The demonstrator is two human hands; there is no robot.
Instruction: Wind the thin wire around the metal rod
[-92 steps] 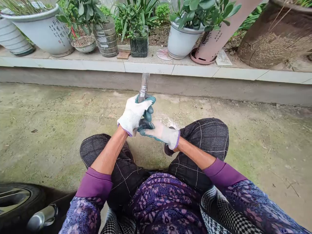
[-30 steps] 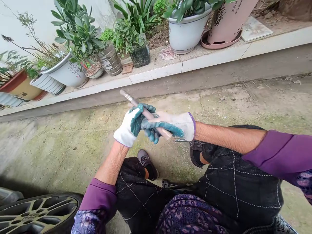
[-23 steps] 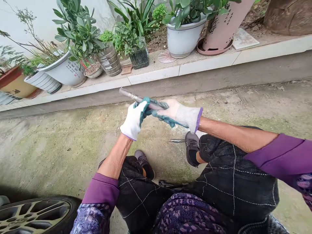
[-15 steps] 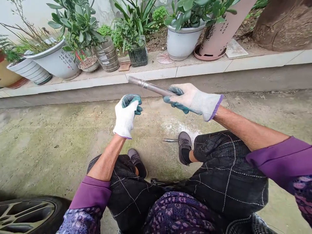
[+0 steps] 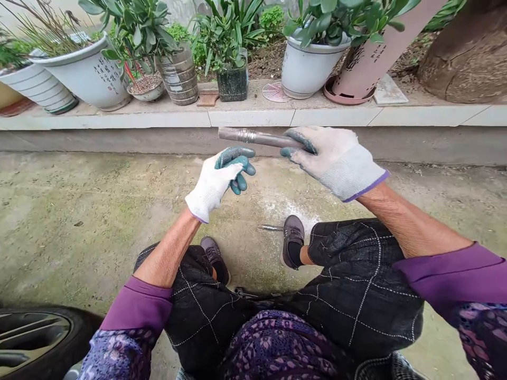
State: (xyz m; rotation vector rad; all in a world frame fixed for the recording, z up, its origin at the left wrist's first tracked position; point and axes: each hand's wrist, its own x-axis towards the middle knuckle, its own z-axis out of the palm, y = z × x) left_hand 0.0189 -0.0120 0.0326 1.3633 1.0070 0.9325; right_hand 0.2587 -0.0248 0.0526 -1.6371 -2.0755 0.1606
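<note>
My right hand [image 5: 332,161], in a white glove with a green-coated palm, is closed round a grey metal pipe [image 5: 273,139]. The pipe points left, nearly level, with thin shiny wire [image 5: 246,136] wound in several turns near its far end. My left hand [image 5: 224,177], gloved the same way, is just below that end and apart from it. Its fingers are curled, with the thumb against them; whatever they may pinch is too small to make out. A short metal rod [image 5: 271,227] lies on the ground beside my right shoe [image 5: 293,235].
Potted plants, among them a white pot [image 5: 312,66] and a pink planter [image 5: 362,58], stand on a tiled ledge [image 5: 249,117] ahead. A tree trunk [image 5: 467,58] rises at the right. White powder [image 5: 273,208] marks the concrete. A car wheel [image 5: 35,343] is at lower left.
My left hand has moved right and slightly up, and its fingers have loosened a little. The pipe in my right hand has turned closer to level. The view has shifted slightly.
</note>
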